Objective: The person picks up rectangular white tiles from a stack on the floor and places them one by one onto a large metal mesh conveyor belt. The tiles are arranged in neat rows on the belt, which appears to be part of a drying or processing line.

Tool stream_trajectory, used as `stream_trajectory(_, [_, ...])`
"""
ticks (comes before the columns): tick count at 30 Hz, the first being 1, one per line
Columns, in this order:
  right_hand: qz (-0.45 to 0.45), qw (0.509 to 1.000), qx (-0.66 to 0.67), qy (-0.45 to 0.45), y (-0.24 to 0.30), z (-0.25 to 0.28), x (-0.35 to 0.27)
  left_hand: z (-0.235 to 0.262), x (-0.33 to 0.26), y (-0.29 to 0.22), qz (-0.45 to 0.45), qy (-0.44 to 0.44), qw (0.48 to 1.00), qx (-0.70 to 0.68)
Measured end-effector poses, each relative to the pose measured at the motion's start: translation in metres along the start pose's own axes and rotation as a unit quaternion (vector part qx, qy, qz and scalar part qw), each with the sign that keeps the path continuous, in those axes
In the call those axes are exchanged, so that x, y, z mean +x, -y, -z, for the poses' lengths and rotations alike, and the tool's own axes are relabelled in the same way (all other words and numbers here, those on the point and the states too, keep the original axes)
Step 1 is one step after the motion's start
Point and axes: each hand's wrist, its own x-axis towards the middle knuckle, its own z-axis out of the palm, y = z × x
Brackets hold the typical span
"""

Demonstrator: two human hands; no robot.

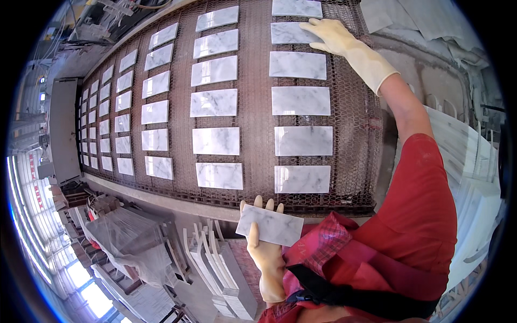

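Observation:
A white marble tile with grey veins (272, 225) rests in my left hand (265, 261), which wears a cream rubber glove. The thumb lies over its face and the fingertips show behind its far edge. My right hand (329, 37), gloved the same way, reaches to the far right. Its fingers are spread, with the tips at the right end of another marble tile (290, 33) lying on the mesh conveyor belt (256, 107). Just nearer than that hand lies a further tile (298, 65) in the same column.
Columns of similar tiles (214, 103) run away to the left along the belt, toward a grey machine housing (65, 129). Stone slabs (221, 269) stand on edge below the belt's near rail. Beside them is a plastic-wrapped stack (126, 239). Large pale slabs (458, 156) lean at the right.

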Motion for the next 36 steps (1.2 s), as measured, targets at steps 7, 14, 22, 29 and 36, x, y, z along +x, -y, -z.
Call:
stream_trajectory(7, [0.041,0.99,0.05,0.129,0.087,0.036,-0.014,0.012,-0.005,-0.002,-0.017,0.012,0.999,-0.036])
stream_trajectory(14, [0.066,0.994,0.044,0.08,0.085,0.022,-0.031,0.015,-0.017,-0.005,-0.033,0.007,0.999,-0.013])
stream_trajectory(22, [0.047,0.994,0.039,0.095,0.088,0.018,-0.03,0.027,-0.024,0.001,-0.042,-0.001,0.998,-0.042])
stream_trajectory(29, [-0.017,0.993,0.109,0.032,0.072,0.028,-0.029,0.033,-0.036,0.004,-0.052,-0.001,0.998,-0.029])
stream_trajectory(36, [-0.279,0.956,0.053,0.071,0.039,0.007,-0.024,0.037,-0.037,0.01,-0.043,-0.004,0.996,-0.08])
